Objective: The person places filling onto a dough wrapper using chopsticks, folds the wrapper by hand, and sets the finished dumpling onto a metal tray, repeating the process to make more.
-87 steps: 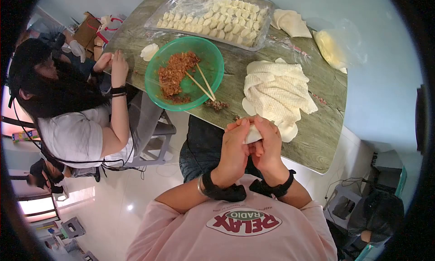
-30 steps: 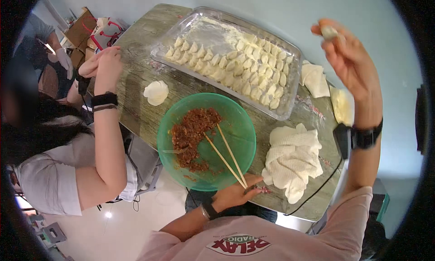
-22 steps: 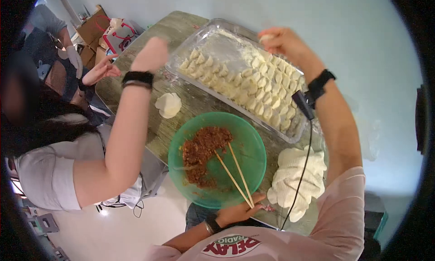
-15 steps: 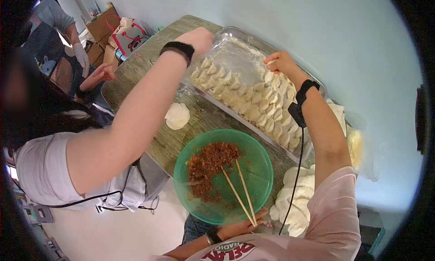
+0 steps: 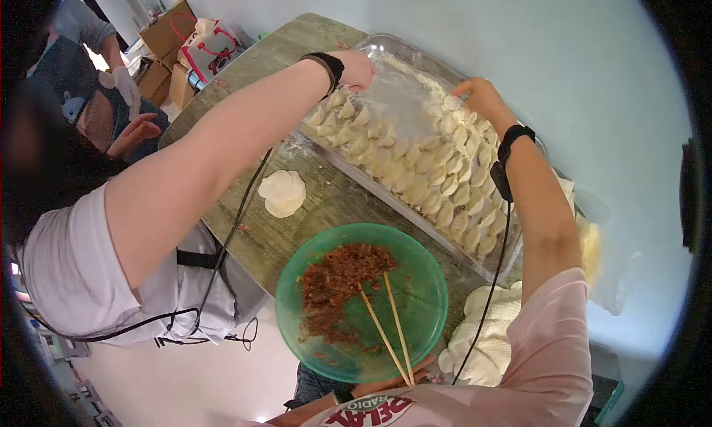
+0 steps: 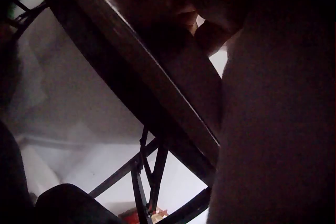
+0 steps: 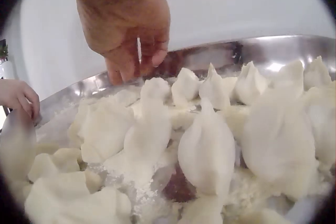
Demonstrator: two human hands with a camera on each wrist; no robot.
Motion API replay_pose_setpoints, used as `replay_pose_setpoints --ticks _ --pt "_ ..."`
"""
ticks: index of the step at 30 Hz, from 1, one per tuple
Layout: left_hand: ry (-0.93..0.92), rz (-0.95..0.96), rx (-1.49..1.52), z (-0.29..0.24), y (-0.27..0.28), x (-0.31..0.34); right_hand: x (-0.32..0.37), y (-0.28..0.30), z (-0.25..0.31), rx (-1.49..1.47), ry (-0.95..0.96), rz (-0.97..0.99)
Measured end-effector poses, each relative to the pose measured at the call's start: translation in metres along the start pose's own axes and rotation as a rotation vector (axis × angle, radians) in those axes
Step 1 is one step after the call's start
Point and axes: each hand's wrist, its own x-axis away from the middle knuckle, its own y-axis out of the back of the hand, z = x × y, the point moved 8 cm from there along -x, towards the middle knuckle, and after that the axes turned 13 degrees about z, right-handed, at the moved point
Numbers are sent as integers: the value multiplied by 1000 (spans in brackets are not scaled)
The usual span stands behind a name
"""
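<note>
My right hand (image 5: pixel 486 100), the nearer one, is hanging loosely extended by the far wall of the tray (image 5: pixel 404 106); the dumplings (image 5: pixel 449 186) are lying towards me along its diagonal. By the bowl (image 5: pixel 423 293), my left hand (image 5: pixel 382 387) is hiding its grip; I can't tell.

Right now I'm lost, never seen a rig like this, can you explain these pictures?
No robot: a person works bare-handed, wearing cameras on head and wrists. The head picture shows a table with a tray of dumplings, a bowl of filling with chopsticks, wrappers and a cloth. The right-wrist picture shows the right hand at the dumplings. The left-wrist picture is dark; the left hand, partly hidden, is at the bowl's near side. I can't tell whether either holds anything. Another person's hand is at the tray.
</note>
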Motion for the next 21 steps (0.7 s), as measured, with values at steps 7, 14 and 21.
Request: replay_pose_setpoints --ticks 7,14,21 --pt "87 137 21 3 -11 -11 -11 -18 18 113 141 -56" --pt "37 90 27 4 -16 -14 -15 -17 17 151 134 -9" --pt "40 30 -33 5 -18 -15 -6 -10 7 121 53 -21"
